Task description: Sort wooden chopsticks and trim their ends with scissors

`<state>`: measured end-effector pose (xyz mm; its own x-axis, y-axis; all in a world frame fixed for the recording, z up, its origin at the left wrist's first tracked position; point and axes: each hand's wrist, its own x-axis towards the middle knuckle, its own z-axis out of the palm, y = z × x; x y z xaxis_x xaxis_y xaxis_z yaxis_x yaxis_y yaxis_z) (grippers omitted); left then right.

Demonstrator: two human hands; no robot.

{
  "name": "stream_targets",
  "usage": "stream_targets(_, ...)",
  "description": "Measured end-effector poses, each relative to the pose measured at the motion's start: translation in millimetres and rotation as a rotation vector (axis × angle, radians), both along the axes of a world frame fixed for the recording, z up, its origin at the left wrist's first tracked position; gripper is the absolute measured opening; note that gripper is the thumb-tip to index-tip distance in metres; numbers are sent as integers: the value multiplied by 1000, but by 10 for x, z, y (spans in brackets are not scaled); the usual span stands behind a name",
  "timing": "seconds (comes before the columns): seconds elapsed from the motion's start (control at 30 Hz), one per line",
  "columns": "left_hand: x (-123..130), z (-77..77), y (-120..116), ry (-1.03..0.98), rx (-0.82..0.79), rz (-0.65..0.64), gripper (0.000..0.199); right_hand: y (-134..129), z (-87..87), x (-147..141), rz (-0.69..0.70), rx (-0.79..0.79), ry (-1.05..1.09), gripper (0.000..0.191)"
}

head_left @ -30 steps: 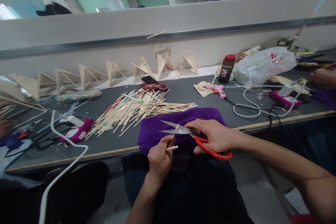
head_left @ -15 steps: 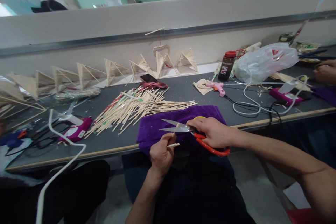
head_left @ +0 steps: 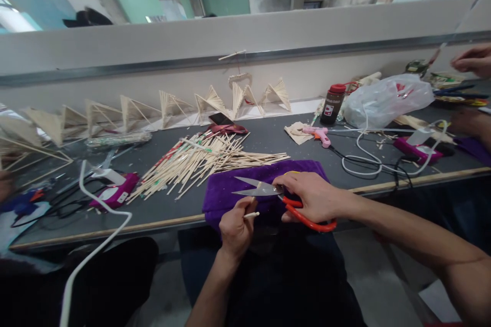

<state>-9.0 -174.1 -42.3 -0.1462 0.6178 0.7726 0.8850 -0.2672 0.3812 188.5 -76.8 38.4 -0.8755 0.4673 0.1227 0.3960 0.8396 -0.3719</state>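
Observation:
My right hand point(head_left: 316, 196) grips a pair of scissors point(head_left: 307, 218) by its red handles. The blades are apart and point left, just above my left hand point(head_left: 235, 227). Closed fingers of that hand hold a thin wooden stick point(head_left: 252, 214), whose pale end sticks out to the right. Another pale stick tip rises from the fingertips to the blades; I cannot tell whether it is the same stick. Under both hands a purple towel point(head_left: 222, 189) covers the table's front edge. Behind the towel lies a loose pile of wooden sticks point(head_left: 203, 161).
Fan-shaped stick models point(head_left: 172, 107) line the back of the dark table. A pink glue gun point(head_left: 318, 135), a dark bottle point(head_left: 332, 104) and a plastic bag point(head_left: 387, 99) stand right. Magenta power strips point(head_left: 117, 191) trail cables. Another person's hand point(head_left: 473, 61) shows far right.
The camera view has tilted up slightly, so the table sits lower in the picture. My hands and the scissors keep almost the same pose. The other person's hand at far right has risen.

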Motion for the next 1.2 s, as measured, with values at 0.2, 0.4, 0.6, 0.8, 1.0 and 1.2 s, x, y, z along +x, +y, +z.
stream_targets(0.2,15,-9,-19,-68,-57,-43,14,16,11,17,38,-49,-15,71)
stream_targets(0.4,-6,48,-51,-217,-189,-82,16,32,-7,49,51,-87,1,72)
stream_targets(0.6,-24,8,-36,-149,-127,-67,14,29,-16,72,51,-87,-6,70)
stream_targets(0.8,-16,-12,-27,-99,-92,-63,13,17,-26,43,46,-89,12,71)
stream_targets(1.0,0,-23,-20,-79,-56,-87,11,12,-35,28,38,-94,17,72)
stream_targets(1.2,12,-60,-19,-72,-50,-84,11,7,-47,26,43,-112,22,72)
